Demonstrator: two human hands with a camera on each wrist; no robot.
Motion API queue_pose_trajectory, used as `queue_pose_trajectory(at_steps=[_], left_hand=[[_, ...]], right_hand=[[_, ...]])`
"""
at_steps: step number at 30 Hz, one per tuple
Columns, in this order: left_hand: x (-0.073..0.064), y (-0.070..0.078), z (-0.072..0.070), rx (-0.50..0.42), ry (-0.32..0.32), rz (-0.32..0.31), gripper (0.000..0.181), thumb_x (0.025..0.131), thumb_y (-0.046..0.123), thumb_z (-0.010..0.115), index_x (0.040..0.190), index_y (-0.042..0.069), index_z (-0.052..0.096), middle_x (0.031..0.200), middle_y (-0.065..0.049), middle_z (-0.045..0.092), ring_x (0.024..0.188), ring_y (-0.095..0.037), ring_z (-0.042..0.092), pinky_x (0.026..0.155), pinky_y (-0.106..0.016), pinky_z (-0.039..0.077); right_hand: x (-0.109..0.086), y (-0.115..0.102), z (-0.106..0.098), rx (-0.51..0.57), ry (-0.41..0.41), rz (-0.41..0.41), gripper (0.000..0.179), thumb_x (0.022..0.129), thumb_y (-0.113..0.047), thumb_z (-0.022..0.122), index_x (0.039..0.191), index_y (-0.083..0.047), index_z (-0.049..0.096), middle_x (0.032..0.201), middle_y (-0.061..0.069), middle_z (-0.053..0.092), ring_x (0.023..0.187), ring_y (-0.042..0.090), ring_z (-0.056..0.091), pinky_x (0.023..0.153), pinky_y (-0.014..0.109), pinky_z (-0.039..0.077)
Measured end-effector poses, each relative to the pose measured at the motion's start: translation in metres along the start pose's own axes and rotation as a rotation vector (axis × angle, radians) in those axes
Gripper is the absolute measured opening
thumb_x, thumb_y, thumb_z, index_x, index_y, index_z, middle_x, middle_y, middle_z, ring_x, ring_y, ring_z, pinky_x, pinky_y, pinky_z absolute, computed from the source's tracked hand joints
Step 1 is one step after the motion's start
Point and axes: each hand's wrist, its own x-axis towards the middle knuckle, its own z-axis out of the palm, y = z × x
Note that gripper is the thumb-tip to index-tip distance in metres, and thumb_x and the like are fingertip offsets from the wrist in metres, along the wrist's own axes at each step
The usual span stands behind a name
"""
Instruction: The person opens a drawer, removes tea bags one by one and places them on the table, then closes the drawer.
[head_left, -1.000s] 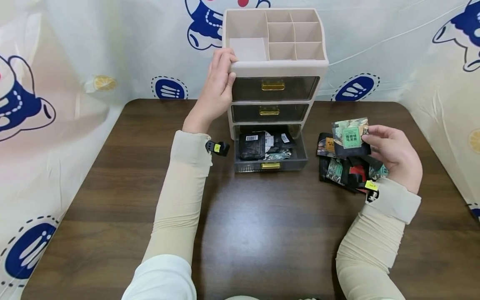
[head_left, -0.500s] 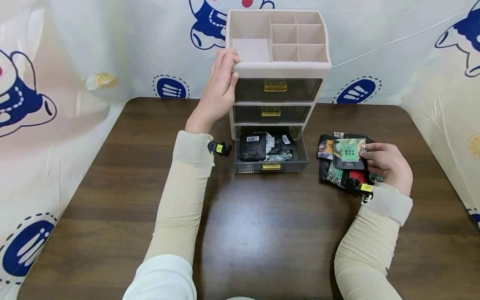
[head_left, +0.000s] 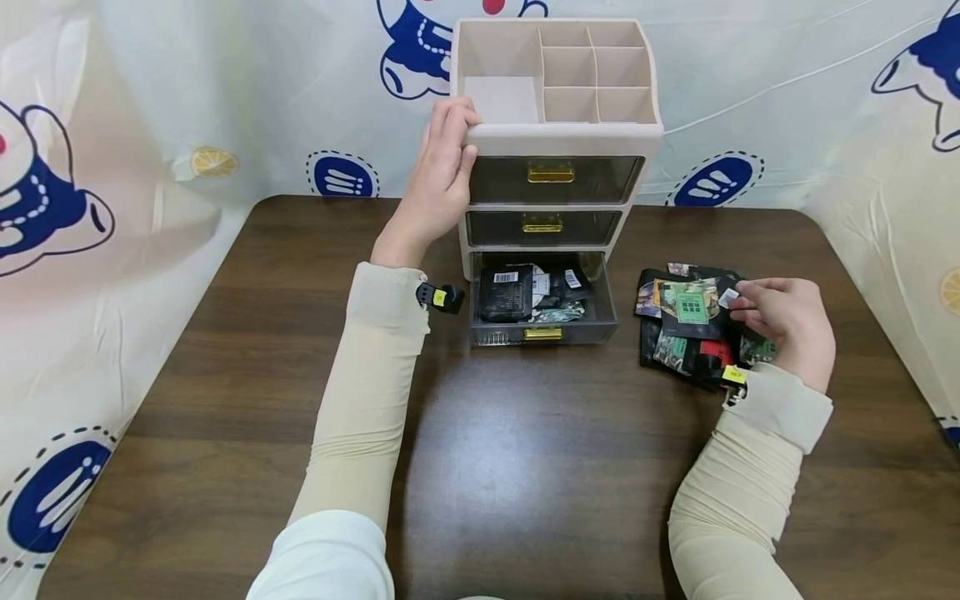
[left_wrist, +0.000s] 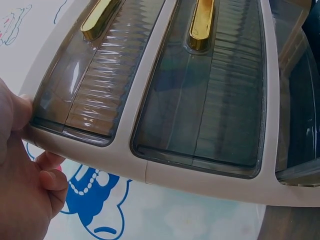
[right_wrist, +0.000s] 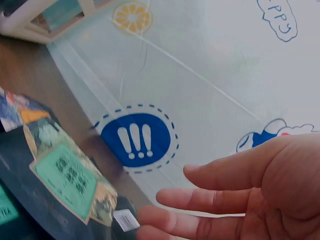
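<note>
My left hand (head_left: 437,179) grips the upper left edge of a cream drawer organizer (head_left: 570,132). In the left wrist view, the thumb lies at its front frame and the fingers curl behind its side. My right hand (head_left: 791,325) is just right of a pile of black sachets, thumb and fingers apart with nothing between them in the right wrist view. A black sachet with a green label (head_left: 690,307) lies on top of the pile. A white barcode sticker (right_wrist: 126,220) shows near my fingertips; whether they touch it, I cannot tell.
The organizer's bottom drawer (head_left: 498,336) is pulled out and holds several black packets (head_left: 506,293). Its two upper drawers are closed, with gold handles (head_left: 551,172). Everything stands on a dark wooden table (head_left: 510,467), with a printed sheet (head_left: 750,83) behind.
My right hand has lowered the green-labelled sachet onto the pile, let go of it and drawn slightly right. The left hand keeps its grip on the organizer.
</note>
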Motion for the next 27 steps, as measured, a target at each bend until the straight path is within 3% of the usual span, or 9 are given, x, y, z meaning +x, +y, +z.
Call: queue_pose_trajectory(at_steps=[5,11,16,21,27], left_hand=[[0.0,-0.001,-0.001,0.007,0.006,0.002,0.027,0.105,0.019,0.037,0.122,-0.001,0.046,0.136,-0.012,0.038,0.132,-0.022,0.033,0.117,-0.028,0.02],[0.0,0.0,0.002,0.013,-0.004,-0.002,0.026,0.105,0.016,0.037,0.123,-0.001,0.046,0.136,-0.013,0.038,0.13,-0.024,0.034,0.115,-0.029,0.024],[0.0,0.001,0.003,0.008,-0.015,-0.009,0.025,0.105,0.015,0.037,0.124,0.0,0.046,0.136,-0.013,0.038,0.129,-0.023,0.033,0.115,-0.029,0.023],[0.0,0.001,0.002,0.004,-0.017,-0.016,0.025,0.105,0.016,0.036,0.124,0.001,0.045,0.137,-0.011,0.037,0.131,-0.021,0.032,0.115,-0.028,0.023],[0.0,0.0,-0.001,0.0,-0.017,-0.021,0.025,0.105,0.015,0.036,0.124,0.001,0.045,0.137,-0.011,0.036,0.132,-0.02,0.031,0.116,-0.027,0.021]], right_hand=[[0.0,-0.012,0.011,0.094,-0.063,-0.056,0.058,0.102,-0.035,0.05,0.145,0.002,0.037,0.075,-0.02,0.067,0.075,-0.003,0.067,0.071,0.016,0.055],[-0.006,-0.031,0.03,0.131,-0.13,-0.176,0.048,0.101,-0.036,0.053,0.138,-0.005,0.048,0.081,-0.019,0.07,0.079,-0.002,0.07,0.076,0.016,0.055],[-0.013,-0.051,0.052,0.197,-0.241,-0.269,0.038,0.1,-0.034,0.055,0.129,-0.009,0.056,0.088,-0.013,0.074,0.086,0.003,0.072,0.078,0.017,0.056],[-0.012,-0.072,0.077,0.151,-0.372,-0.332,0.052,0.104,-0.03,0.05,0.142,0.005,0.046,0.097,-0.01,0.075,0.092,0.003,0.071,0.079,0.017,0.055],[-0.017,-0.089,0.087,0.082,-0.406,-0.342,0.048,0.106,-0.023,0.045,0.141,0.01,0.046,0.099,-0.006,0.074,0.089,0.002,0.071,0.078,0.014,0.054]])
